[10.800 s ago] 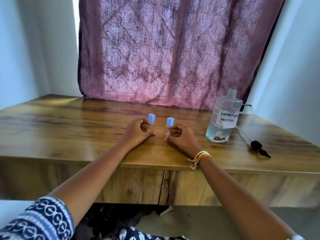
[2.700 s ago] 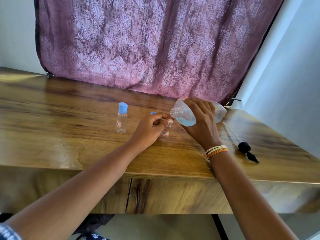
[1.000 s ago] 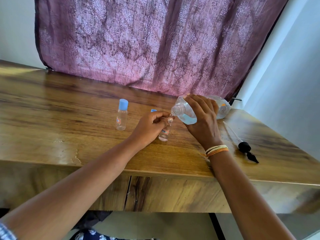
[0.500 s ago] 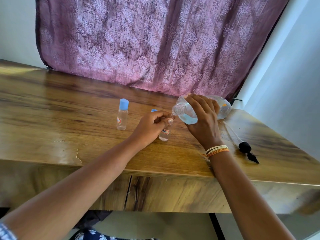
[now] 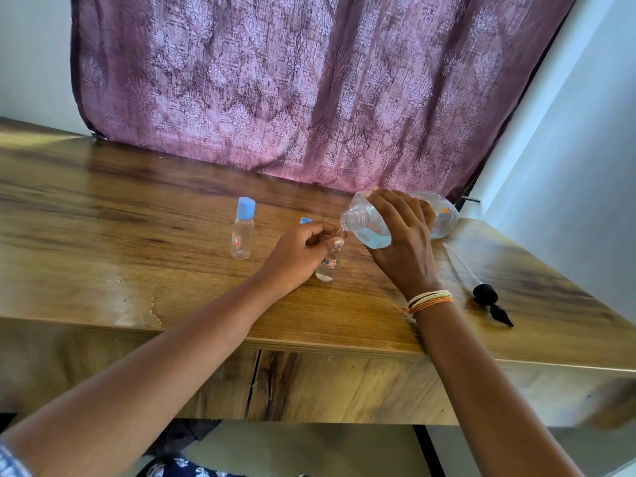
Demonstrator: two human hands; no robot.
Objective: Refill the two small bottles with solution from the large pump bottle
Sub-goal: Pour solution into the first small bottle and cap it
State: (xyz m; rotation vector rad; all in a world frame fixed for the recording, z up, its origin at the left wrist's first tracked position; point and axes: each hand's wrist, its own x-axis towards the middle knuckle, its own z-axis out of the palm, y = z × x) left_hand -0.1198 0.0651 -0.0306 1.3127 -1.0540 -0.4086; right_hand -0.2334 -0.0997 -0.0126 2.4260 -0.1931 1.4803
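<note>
My right hand (image 5: 401, 242) grips the large clear bottle (image 5: 371, 225), tipped on its side with its open neck pointing left and blue-tinted solution pooled near the neck. Its mouth touches the top of an uncapped small bottle (image 5: 327, 268), which my left hand (image 5: 299, 253) holds upright on the table. That bottle's light blue cap (image 5: 305, 220) lies just behind my left hand. A second small bottle (image 5: 242, 228) with its blue cap on stands upright further left, untouched.
The black pump head with its long clear tube (image 5: 488, 299) lies on the wooden table (image 5: 103, 242) to the right of my right wrist, near the table's right edge. A purple patterned curtain (image 5: 309, 84) hangs behind. The front edge runs under my forearms.
Compared with a second ago, almost nothing has moved: the large bottle stays tilted with its neck at the small bottle's mouth. Much earlier both small bottles were capped and the large bottle stood upright.
</note>
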